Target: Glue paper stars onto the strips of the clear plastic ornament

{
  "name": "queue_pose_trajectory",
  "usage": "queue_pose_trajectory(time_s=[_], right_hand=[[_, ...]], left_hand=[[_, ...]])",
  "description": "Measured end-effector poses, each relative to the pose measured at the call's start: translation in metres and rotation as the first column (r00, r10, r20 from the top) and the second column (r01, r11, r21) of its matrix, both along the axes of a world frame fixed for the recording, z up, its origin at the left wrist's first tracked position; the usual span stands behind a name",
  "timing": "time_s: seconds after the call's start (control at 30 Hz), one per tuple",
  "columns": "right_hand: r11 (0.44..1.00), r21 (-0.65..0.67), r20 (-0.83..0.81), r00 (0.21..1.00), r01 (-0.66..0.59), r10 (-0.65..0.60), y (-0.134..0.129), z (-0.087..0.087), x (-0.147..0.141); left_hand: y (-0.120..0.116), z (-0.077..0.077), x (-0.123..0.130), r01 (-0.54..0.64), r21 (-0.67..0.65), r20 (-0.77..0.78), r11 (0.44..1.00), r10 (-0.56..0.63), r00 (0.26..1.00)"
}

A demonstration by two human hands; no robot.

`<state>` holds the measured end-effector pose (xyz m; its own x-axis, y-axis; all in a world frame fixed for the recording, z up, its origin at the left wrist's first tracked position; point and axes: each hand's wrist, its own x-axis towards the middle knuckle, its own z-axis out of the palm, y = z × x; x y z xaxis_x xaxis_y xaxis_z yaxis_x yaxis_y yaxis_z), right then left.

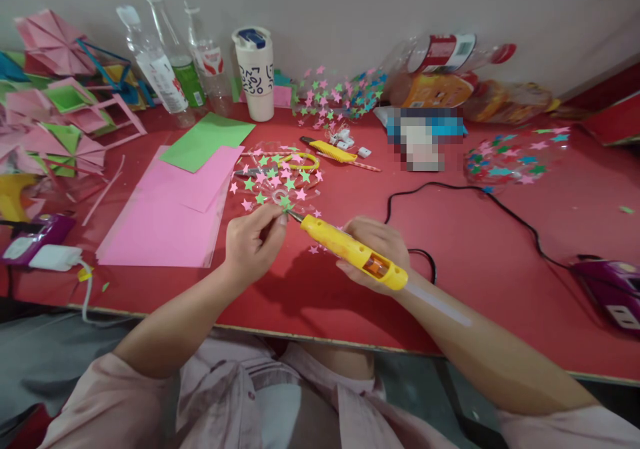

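My right hand (377, 245) is wrapped round a yellow glue gun (345, 245) with a clear glue stick out of its back end. The gun's metal tip meets the fingertips of my left hand (257, 239), which pinches a small green star (285, 203). Just beyond my fingers lies a clear plastic piece (277, 175) covered in pink and green stars. Yellow-handled scissors (303, 162) show partly through or behind it. A yellow cutter (333, 151) lies a little farther back.
Pink paper (165, 222) and green paper (207, 142) lie left of centre. Bottles (155, 69) and a white tumbler (255, 75) stand at the back. Star-covered plastic (515, 159), a black cord (515, 215) and a purple power strip (607, 292) are on the right. Paper crafts (65, 102) fill the left.
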<state>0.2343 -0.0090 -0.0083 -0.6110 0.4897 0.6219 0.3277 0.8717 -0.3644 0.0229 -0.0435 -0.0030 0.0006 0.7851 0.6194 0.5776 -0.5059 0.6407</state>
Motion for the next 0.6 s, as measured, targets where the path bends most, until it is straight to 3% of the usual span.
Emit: queue_pose_trajectory(time_s=[0.37,0.5,0.6], right_hand=[[1.000,-0.007,-0.003,1.000,0.004,-0.005,-0.001,0.001,-0.001],[1.000,0.026,0.012,1.000,0.012,-0.013,0.000,0.001,0.001],[0.996,0.088,0.038,0.999,0.009,-0.012,0.002,0.003,0.003]], left_hand=[[0.000,0.001,0.000,-0.009,-0.003,-0.011,1.000,0.009,1.000],[0.002,-0.002,-0.005,-0.048,0.165,-0.199,0.985,0.081,0.977],[0.002,-0.004,-0.009,0.003,0.319,-0.342,0.948,0.113,0.933]])
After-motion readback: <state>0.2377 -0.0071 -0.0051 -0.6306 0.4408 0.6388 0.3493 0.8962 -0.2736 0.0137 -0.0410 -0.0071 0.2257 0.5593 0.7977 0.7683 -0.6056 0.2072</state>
